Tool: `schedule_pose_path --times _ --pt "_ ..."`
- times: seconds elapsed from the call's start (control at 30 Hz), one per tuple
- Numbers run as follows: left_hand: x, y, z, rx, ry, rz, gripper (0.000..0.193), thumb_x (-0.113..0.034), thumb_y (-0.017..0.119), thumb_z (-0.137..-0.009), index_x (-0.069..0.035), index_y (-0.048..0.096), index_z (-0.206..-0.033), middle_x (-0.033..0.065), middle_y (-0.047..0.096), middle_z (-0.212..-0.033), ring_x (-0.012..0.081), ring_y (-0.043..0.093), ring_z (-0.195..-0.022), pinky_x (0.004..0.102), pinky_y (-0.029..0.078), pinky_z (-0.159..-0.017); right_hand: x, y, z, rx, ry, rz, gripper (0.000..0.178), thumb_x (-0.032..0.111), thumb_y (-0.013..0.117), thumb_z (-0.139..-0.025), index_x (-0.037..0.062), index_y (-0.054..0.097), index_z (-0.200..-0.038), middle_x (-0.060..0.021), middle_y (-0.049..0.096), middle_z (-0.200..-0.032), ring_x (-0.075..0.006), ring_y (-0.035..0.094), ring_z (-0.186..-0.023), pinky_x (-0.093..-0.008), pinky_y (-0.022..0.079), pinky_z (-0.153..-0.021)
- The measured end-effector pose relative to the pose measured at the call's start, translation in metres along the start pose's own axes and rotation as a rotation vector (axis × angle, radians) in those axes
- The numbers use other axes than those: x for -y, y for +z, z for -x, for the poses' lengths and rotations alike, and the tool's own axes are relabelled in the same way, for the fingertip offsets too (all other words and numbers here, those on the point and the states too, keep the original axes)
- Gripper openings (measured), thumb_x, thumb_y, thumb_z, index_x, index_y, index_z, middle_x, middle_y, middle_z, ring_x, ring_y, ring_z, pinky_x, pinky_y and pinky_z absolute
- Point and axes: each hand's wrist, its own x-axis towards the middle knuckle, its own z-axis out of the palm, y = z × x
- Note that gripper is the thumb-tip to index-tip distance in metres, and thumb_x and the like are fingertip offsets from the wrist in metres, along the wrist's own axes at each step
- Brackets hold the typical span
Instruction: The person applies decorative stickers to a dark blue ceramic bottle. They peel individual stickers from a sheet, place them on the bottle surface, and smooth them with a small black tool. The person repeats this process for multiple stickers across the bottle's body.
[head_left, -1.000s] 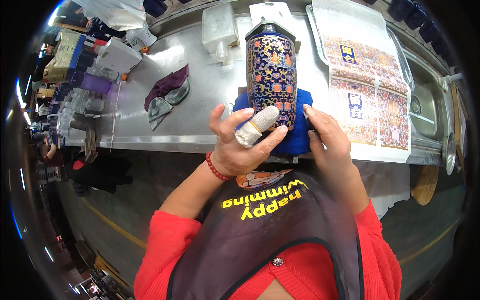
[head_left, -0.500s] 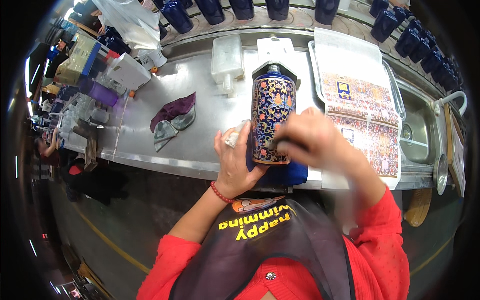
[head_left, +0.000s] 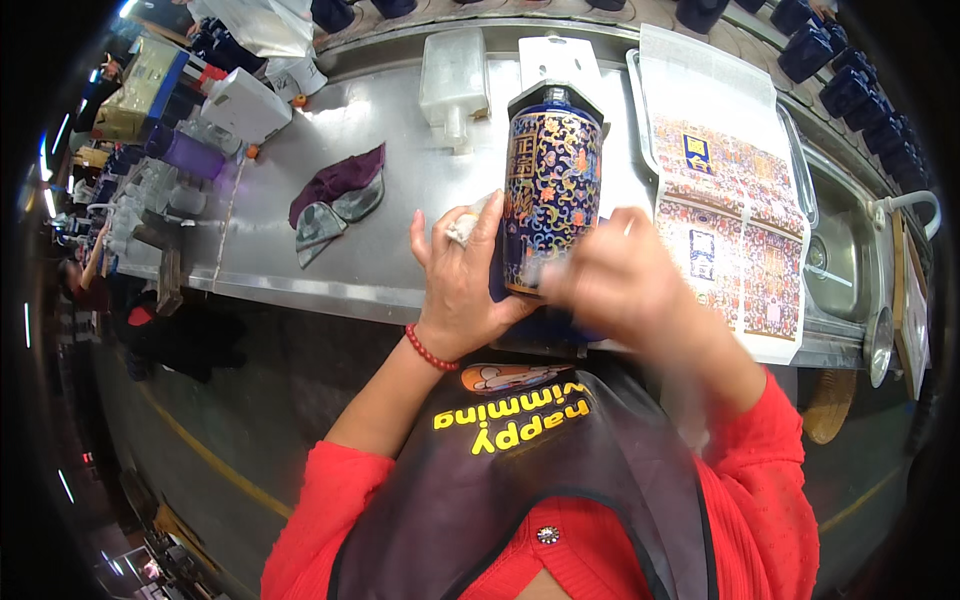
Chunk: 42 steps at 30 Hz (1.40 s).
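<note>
A dark blue bottle with a colourful, gold-lined floral wrap lies on the steel counter before me, its neck pointing away. My left hand grips its lower left side, the thumb near the base. A crumpled white wad is tucked between the fingers of that hand. Against the lower right of the wrap is my right hand, closed and smeared by motion; what it holds is hidden. Right of the bottle, patterned transfer sheets lie on white paper.
A clear, squarish bottle lies behind the left hand. To the left are a purple and grey cloth, a purple container and a white box. At right is a sink; several blue bottles line the back.
The bottle has rolled a little to the right, showing more of the panel on its left side. My right hand stays at its lower right, still moving. The whole view has shifted slightly.
</note>
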Motion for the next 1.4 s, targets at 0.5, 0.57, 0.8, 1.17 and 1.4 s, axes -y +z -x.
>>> schedule_pose_path --times 0.5,0.57,0.8,1.17,1.4 --pt "-0.006 -0.009 -0.013 0.025 0.052 -0.136 0.111 -0.064 0.084 -0.067 -0.005 0.046 -0.153 0.0102 0.067 -0.102 0.0312 0.044 -0.130 0.0693 0.006 -0.115 0.011 0.015 0.031 -0.079 0.141 -0.026 0.024 0.003 0.077 -0.075 0.0098 0.073 -0.098 -0.0035 0.054 -0.078 -0.0223 0.056 -0.070 -0.0377 0.043 -0.070" --pt "-0.006 -0.007 -0.011 0.044 0.038 -0.122 0.113 -0.064 0.084 -0.066 -0.005 0.044 -0.154 0.0112 0.066 -0.117 0.0321 0.043 -0.131 0.0695 0.008 -0.115 0.018 0.014 0.036 0.207 0.098 -0.434 0.025 0.003 0.077 -0.075 0.0095 0.073 -0.099 -0.0041 0.055 -0.079 -0.0224 0.058 -0.071 -0.0361 0.043 -0.073" --pt "0.000 0.001 -0.002 0.053 0.017 -0.012 0.117 -0.059 0.084 -0.068 -0.002 0.035 -0.157 0.0117 0.051 -0.148 0.0341 0.041 -0.131 0.0698 0.009 -0.114 0.014 0.014 0.036 0.154 0.069 -0.294 0.027 0.006 0.079 -0.072 0.0107 0.074 -0.098 -0.0013 0.058 -0.083 -0.0207 0.059 -0.075 -0.0387 0.043 -0.070" --pt "-0.008 -0.016 -0.014 0.068 0.084 -0.194 0.113 -0.067 0.080 -0.068 -0.001 0.045 -0.152 0.0118 0.067 -0.121 0.0308 0.046 -0.127 0.0723 0.008 -0.113 0.000 -0.002 -0.013 0.112 0.226 -0.408 0.012 0.009 0.075 -0.079 0.0102 0.071 -0.091 -0.0034 0.060 -0.079 -0.0223 0.060 -0.071 -0.0387 0.049 -0.069" --pt "0.005 -0.005 -0.003 0.093 -0.005 -0.050 0.116 -0.065 0.085 -0.067 0.002 0.042 -0.151 0.0102 0.055 -0.144 0.0334 0.048 -0.127 0.0683 0.005 -0.117 0.000 -0.001 -0.018 0.118 0.058 -0.307 0.015 0.010 0.078 -0.077 0.0112 0.071 -0.090 -0.0039 0.057 -0.076 -0.0206 0.059 -0.066 -0.0375 0.045 -0.065"
